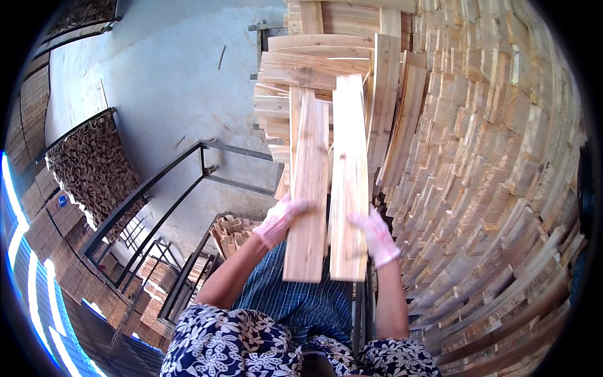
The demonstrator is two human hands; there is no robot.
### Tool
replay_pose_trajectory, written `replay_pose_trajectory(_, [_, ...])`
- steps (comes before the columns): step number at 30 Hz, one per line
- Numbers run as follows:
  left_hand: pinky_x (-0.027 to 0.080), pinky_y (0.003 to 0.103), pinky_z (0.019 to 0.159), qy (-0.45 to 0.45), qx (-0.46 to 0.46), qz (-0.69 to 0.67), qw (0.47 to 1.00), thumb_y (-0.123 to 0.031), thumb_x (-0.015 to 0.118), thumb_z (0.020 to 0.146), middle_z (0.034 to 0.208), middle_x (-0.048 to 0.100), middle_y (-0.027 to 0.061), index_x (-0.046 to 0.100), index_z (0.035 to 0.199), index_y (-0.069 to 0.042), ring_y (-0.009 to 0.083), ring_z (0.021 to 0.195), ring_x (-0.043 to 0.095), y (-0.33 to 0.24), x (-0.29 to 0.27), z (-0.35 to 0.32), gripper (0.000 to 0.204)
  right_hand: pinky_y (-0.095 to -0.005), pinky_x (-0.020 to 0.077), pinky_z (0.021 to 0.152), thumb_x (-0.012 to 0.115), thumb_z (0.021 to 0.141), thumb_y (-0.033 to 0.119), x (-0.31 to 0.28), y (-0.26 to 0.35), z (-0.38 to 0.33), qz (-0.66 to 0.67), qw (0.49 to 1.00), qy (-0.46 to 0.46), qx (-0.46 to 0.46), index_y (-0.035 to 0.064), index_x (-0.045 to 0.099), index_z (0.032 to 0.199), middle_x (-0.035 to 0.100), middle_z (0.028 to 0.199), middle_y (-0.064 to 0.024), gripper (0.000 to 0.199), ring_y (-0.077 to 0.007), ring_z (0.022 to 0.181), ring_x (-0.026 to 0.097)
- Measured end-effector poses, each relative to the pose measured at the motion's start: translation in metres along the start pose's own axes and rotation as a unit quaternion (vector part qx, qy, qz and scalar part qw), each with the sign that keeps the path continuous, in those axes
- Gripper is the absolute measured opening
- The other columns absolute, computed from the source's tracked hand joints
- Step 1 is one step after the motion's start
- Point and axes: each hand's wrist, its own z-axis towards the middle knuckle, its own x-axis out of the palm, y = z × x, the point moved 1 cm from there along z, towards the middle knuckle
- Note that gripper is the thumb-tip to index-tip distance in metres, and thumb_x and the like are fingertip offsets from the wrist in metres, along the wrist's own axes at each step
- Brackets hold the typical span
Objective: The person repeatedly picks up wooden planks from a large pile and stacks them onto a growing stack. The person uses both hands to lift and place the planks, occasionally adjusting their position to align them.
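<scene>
Two long pale wooden slats stand side by side at the centre of the view, running from about six o'clock up toward twelve. The left slat (pixel 308 188) is held by the left hand (pixel 278 221), in a white knit glove, whose fingers (pixel 300 206) wrap over its left edge low down. The right slat (pixel 349 182) is gripped by the gloved right hand (pixel 377 235), fingers curled round its right edge near the lower end. The slats' upper ends reach against a heap of loose boards (pixel 314 69) at twelve o'clock. At three o'clock rises a tall wall of stacked slats (pixel 490 157), ends outward. At nine o'clock stands a dark metal rack (pixel 157 207) on the grey concrete floor (pixel 169 81), with more bundled wood (pixel 91 166) beyond.

The step in hand looks like lifting a pair of slats off the heap. The next move probably calls for keeping both closed grips firm and the slats parallel while carrying them toward a stack.
</scene>
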Motion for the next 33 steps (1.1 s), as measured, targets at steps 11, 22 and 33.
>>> replay_pose_trajectory(11, [0.06,0.054,0.086,0.018,-0.113,-0.123,0.986,-0.026,0.073,0.089,0.118,0.067,0.0201,0.049,0.136,0.002,0.0365,0.101,0.07,0.034,0.017,0.051,0.059,-0.0372,0.0426,0.11,0.067,0.087,0.043,-0.005,-0.01,0.098,-0.31,0.949,-0.031,-0.049,0.0035,0.021,0.16,0.05,0.149,-0.0242,0.095,-0.0315,0.137,0.051])
replay_pose_trajectory(22, [0.058,0.042,0.092,-0.031,0.023,-0.095,0.995,-0.019,0.072,0.089,0.11,0.067,0.0122,0.063,0.12,-0.003,0.0257,0.102,0.067,0.044,0.006,-0.066,0.036,-0.0465,0.0487,0.099,0.065,0.092,0.049,0.036,-0.019,-0.025,-0.433,0.883,-0.135,-0.122,0.011,0.02,0.161,0.059,0.132,-0.031,0.091,-0.0423,0.122,0.06])
replay_pose_trajectory(33, [0.053,0.035,0.092,0.124,0.475,0.038,0.871,-0.022,0.069,0.091,0.122,0.058,0.0074,0.039,0.148,-0.012,0.0195,0.106,0.059,-0.117,0.078,-0.254,0.065,-0.0386,0.0589,0.091,0.071,0.094,0.033,0.02,-0.009,-0.373,-0.274,0.642,-0.317,-0.642,0.0043,0.032,0.156,0.064,0.125,-0.025,0.079,-0.0339,0.107,0.069])
